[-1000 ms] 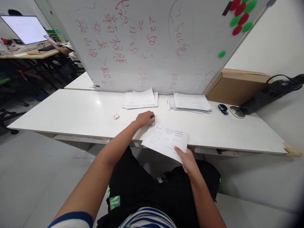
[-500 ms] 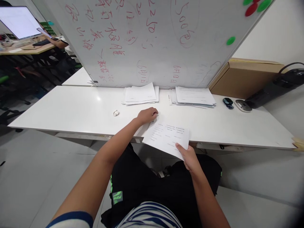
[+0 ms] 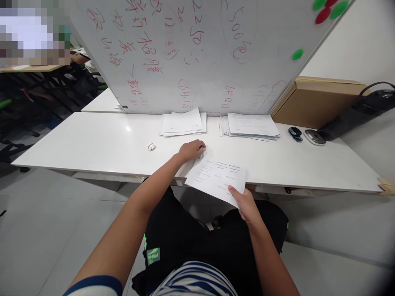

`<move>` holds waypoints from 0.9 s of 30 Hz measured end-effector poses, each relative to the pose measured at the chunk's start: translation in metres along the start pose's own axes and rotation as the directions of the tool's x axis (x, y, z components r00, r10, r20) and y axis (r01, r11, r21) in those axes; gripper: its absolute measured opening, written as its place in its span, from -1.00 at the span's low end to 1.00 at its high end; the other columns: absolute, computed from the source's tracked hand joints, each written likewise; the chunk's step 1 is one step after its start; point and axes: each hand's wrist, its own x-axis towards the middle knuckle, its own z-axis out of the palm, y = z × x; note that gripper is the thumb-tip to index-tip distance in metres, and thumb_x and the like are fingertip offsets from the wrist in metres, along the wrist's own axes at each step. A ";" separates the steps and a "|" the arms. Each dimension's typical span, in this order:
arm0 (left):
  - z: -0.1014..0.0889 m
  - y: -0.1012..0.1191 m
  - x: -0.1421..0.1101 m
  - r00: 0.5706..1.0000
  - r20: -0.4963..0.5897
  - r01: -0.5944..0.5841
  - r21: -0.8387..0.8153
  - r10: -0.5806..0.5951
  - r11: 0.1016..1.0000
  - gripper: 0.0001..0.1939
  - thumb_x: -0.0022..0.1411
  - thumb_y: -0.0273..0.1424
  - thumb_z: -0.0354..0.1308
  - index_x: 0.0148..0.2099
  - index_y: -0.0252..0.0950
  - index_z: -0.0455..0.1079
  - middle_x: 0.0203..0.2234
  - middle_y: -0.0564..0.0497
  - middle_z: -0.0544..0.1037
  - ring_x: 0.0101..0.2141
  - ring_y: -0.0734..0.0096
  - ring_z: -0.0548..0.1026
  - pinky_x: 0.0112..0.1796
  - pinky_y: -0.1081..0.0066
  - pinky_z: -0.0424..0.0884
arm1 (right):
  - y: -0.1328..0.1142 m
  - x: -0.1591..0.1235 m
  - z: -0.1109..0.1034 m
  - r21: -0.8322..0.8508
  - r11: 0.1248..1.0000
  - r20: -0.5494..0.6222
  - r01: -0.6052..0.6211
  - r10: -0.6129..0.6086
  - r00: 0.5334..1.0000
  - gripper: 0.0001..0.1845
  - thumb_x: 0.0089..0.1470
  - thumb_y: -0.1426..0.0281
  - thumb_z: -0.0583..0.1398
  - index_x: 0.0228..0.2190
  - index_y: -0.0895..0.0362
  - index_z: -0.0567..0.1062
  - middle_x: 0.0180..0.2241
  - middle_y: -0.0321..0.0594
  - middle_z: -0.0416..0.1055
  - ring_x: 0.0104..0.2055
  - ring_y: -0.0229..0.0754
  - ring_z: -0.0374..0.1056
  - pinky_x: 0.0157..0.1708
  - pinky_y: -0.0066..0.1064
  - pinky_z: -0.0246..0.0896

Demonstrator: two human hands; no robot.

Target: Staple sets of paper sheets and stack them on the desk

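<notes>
A white printed sheet of paper (image 3: 212, 179) slants over the desk's front edge, its lower part out above my lap. My right hand (image 3: 245, 201) grips its near right corner, thumb on top and fingers underneath. At the sheet's far left corner, my left hand (image 3: 191, 150) rests low over the desk with its fingers curled in. Whatever those fingers hold, if anything, is hidden. Beyond the hands lie a left stack of papers (image 3: 183, 123) and a right stack of papers (image 3: 251, 124), both against the foot of the whiteboard.
A whiteboard (image 3: 210, 70) with red writing stands along the back of the white desk (image 3: 92, 144). A small white ring-shaped item (image 3: 151, 146) lies at left. On the right are a dark watch (image 3: 295, 133), a computer mouse (image 3: 314, 137), a black bottle (image 3: 354, 113) and a cardboard box (image 3: 321, 102).
Both hands and the sheet stay in nearly the same place. The view has shifted very slightly, and the upper left corner is now pixelated.
</notes>
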 end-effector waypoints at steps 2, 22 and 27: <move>0.001 -0.001 0.001 1.000 -0.007 -0.005 -0.003 0.005 1.000 -0.71 0.28 -0.32 -0.13 -0.05 -0.11 0.36 -0.02 0.11 0.45 -0.12 0.32 0.43 -0.24 0.41 0.35 | 0.001 0.000 -0.001 -0.023 1.000 -0.003 -0.001 0.001 1.000 -0.53 -0.06 0.21 0.32 -0.14 0.23 0.51 -0.08 -0.05 0.50 -0.03 0.03 0.42 0.03 -0.20 0.30; 0.001 -0.001 -0.002 1.000 -0.011 0.017 0.001 -0.017 1.000 -0.69 0.28 -0.33 -0.15 -0.05 -0.09 0.37 -0.01 0.15 0.46 -0.12 0.35 0.44 -0.20 0.42 0.36 | -0.004 0.001 -0.002 -0.093 0.995 -0.010 0.046 -0.047 0.999 -0.51 -0.08 0.20 0.31 -0.14 0.24 0.52 -0.12 -0.02 0.51 -0.07 0.05 0.44 -0.02 -0.18 0.33; 0.001 0.000 -0.001 1.000 -0.010 0.012 -0.002 -0.012 1.000 -0.69 0.28 -0.33 -0.15 -0.05 -0.08 0.37 -0.01 0.14 0.46 -0.12 0.33 0.44 -0.21 0.40 0.36 | 0.000 0.002 -0.003 -0.092 0.994 -0.010 0.065 -0.066 0.998 -0.53 -0.09 0.19 0.32 -0.17 0.23 0.53 -0.13 -0.04 0.52 -0.08 0.04 0.45 -0.06 -0.22 0.36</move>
